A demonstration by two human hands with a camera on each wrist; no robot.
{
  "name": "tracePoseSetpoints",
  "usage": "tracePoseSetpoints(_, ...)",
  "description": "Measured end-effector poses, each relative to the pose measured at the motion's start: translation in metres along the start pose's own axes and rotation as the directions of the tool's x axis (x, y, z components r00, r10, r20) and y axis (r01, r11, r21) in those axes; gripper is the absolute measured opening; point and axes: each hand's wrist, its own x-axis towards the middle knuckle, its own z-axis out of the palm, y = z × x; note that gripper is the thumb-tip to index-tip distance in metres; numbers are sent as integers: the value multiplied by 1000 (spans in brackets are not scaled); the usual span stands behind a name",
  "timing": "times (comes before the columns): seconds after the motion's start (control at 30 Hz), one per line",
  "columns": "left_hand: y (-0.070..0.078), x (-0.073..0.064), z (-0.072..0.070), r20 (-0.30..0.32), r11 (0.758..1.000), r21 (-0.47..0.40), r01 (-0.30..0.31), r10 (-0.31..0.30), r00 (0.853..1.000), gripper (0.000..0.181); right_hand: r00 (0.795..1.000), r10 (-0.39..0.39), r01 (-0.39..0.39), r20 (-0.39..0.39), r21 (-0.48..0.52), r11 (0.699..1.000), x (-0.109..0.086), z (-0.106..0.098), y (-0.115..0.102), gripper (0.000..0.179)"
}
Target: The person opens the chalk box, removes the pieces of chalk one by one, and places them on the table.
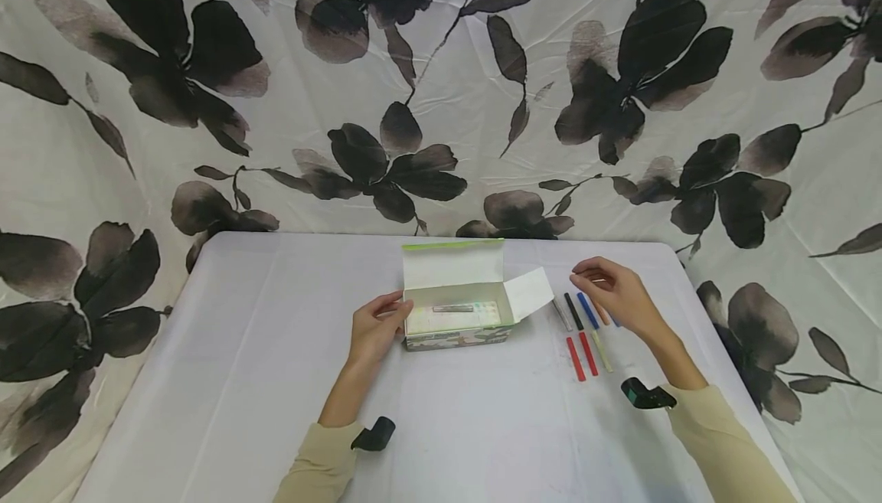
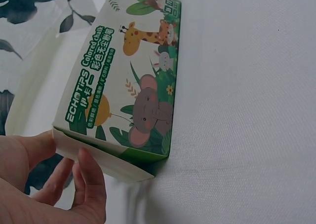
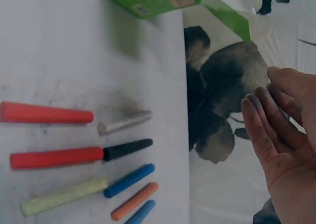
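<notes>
An open chalk box [image 1: 458,338], printed with animals and "Colored chalk", lies on the table with its lid raised and right flap spread out. My left hand [image 1: 375,327] grips its left end, thumb at the corner and fingers by the end flap [image 2: 106,160]. One greyish stick [image 1: 452,308] shows inside. Right of the box, my right hand [image 1: 613,292] hovers above loose chalk sticks, nothing visible between its loosely bent, smudged fingers [image 3: 256,128]. Below it lie a grey stick [image 3: 125,123], a black stick [image 3: 128,149], a blue stick [image 3: 129,180] and an orange stick [image 3: 135,201].
Nearer me lie two red sticks, one red stick [image 1: 575,359] outermost, and a pale green stick [image 1: 602,351]. Another blue stick [image 3: 141,213] sits beside the orange one. A white cloth [image 1: 241,380] covers the table; a flower-printed curtain [image 1: 482,105] hangs behind it.
</notes>
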Motion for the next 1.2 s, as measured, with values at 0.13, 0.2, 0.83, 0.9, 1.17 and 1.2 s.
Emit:
tracePoseSetpoints(0.13,0,0,0,-3,1000,3,4,-4,1000,40,1000,-18,18,13,33,999,10,6,-12,28)
tracePoseSetpoints(0.2,1,0,0,-1,1000,6,4,-4,1000,40,1000,-25,24,15,55,998,15,9,-18,28)
tracePoseSetpoints(0.83,2,-2,-2,9,1000,-10,12,-12,1000,42,986,-116,100,117,140,985,47,61,-48,22)
tracePoseSetpoints(0.9,2,-2,-2,12,1000,-9,14,-14,1000,42,983,-128,109,132,145,983,49,68,-49,22)
tracePoseSetpoints(1.17,2,-2,-1,8,1000,2,20,-20,1000,42,964,-163,142,209,111,984,52,93,-51,22)
tracePoseSetpoints(1.2,2,-2,-1,10,1000,1,18,-18,1000,42,961,-171,151,218,106,983,53,96,-51,22)
